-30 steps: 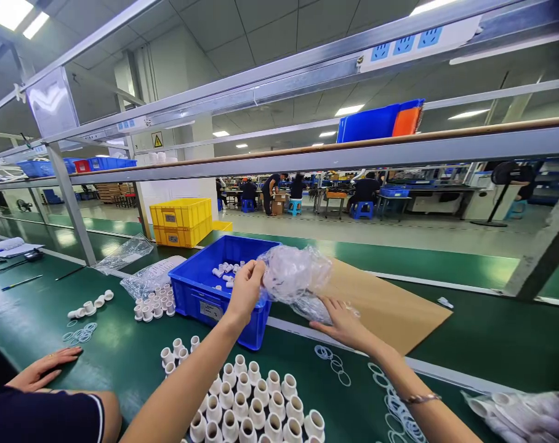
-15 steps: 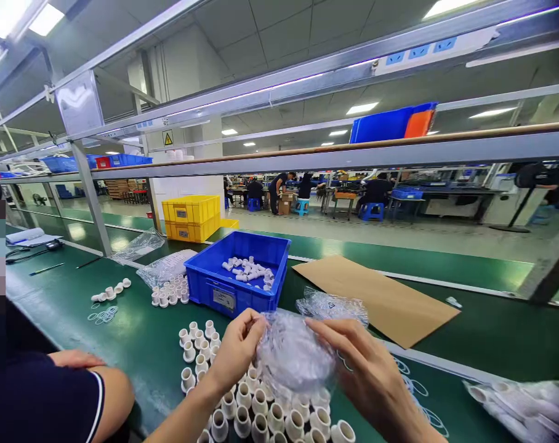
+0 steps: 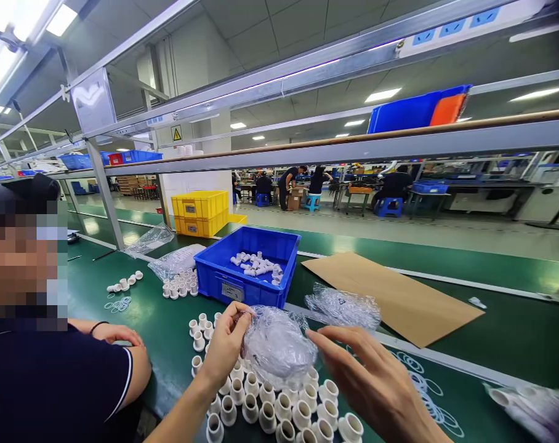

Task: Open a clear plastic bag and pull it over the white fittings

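- Fingertips of the left hand [image 3: 226, 344] pinch the near-left edge of a crumpled clear plastic bag [image 3: 278, 346]; thumb and forefinger are closed on the film, the other fingers curled loosely.
- Right hand [image 3: 372, 381] is spread wide, fingers extended — the tips meet the bag's right side, but nothing is clamped.
- Bag hangs just above a cluster of upright white plastic fittings [image 3: 279, 400] on the green bench [image 3: 492, 344], in front of a blue bin [image 3: 247, 271] holding more fittings.
- A sound grip, in my judgement, means both hands pinching opposite edges so the mouth opens evenly, keeping the film clear of the fittings so none topple.
- Second clear bag [image 3: 343, 307] lies just right, bearing a small triangular mark — too small to read.
- Bin's front label [image 3: 233, 291] is illegible.
- Yellow triangular warning sign [image 3: 176, 133] hangs on the pillar behind.
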The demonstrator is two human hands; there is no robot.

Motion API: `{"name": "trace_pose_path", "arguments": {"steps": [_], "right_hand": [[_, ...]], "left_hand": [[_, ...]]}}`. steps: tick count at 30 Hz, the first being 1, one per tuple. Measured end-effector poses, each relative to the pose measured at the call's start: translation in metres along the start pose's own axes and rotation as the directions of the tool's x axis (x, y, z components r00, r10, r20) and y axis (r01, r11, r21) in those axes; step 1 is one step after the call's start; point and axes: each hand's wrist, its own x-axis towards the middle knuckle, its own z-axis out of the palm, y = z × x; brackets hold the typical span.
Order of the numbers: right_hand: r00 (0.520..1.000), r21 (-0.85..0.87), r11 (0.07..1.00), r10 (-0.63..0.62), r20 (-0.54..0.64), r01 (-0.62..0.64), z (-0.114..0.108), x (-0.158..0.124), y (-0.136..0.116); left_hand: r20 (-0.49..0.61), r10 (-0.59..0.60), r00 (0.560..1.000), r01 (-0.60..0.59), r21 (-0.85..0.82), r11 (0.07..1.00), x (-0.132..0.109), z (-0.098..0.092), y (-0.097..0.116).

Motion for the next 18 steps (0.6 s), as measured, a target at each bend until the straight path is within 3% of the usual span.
{"name": "trace_pose_path", "arguments": {"steps": [3, 8, 10, 12, 15, 18], "right_hand": [[0.997, 0.095, 0.993, 0.070, -0.025, -0.067, -0.012, 0.001, 0.000], [0.995, 0.142, 0.989, 0.032, 0.093, -0.045, -0.021, 0.005, -0.002], [0.998, 0.134, 0.990, 0.035, 0.060, -0.043, -0.020, 0.005, 0.000], [0.991, 0.165, 0.978, 0.126, 0.035, -0.130, -0.020, 0.002, 0.006], [0.937, 0.253, 0.904, 0.349, 0.035, -0.346, -0.023, -0.006, 0.015], [0.801, 0.343, 0.749, 0.598, 0.022, -0.568, -0.023, -0.015, 0.019]], "left_hand": [[0.011, 0.013, 1.000, -0.012, -0.016, 1.000, 0.001, 0.009, 0.000], [0.100, -0.003, 0.995, 0.008, -0.047, 0.999, -0.001, 0.029, 0.010], [0.128, 0.003, 0.992, 0.004, -0.051, 0.999, -0.001, 0.034, 0.015], [0.144, -0.002, 0.990, 0.009, -0.051, 0.999, 0.000, 0.034, 0.019], [0.185, -0.068, 0.980, 0.086, -0.091, 0.992, 0.002, 0.031, 0.019], [0.194, -0.091, 0.977, 0.123, -0.161, 0.979, 0.003, 0.027, 0.016]]}}
